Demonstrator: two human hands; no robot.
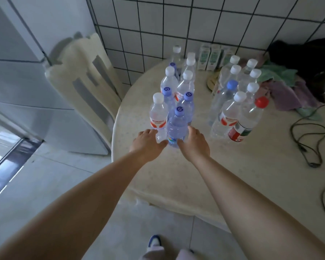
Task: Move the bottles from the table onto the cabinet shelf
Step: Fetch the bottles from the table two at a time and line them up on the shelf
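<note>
White tiled wall backs a round desk (176, 175) with a pale cloth, where the bottles stand in two clusters. Both my hands reach to the nearest one, the blue bottle (177, 128) at the front of the left cluster. My left hand (148, 143) lies against its left side and also touches the clear bottle (158, 117) beside it; my right hand (194, 141) lies against its right side. My fingers are hidden behind the bottles, so I cannot tell whether either hand has closed into a grip.

To do this well, I judge I should take the blue bottle low on the body with one hand curled fully round it and lift it straight up, so its shoulder does not knock the neighbours that crowd it. The left hand could take the clear bottle at once, saving a trip. No cabinet shelf shows from here.

Counting caps: the left cluster has nine bottles, five white-capped and four blue-capped. The right cluster has eight: six white caps, one blue cap (232, 85) and one red cap (261, 102). Three cartons (214, 57) stand by the wall, a heap of cloths (281, 85) lies right, and a cable (306, 139) trails across the desk.
</note>
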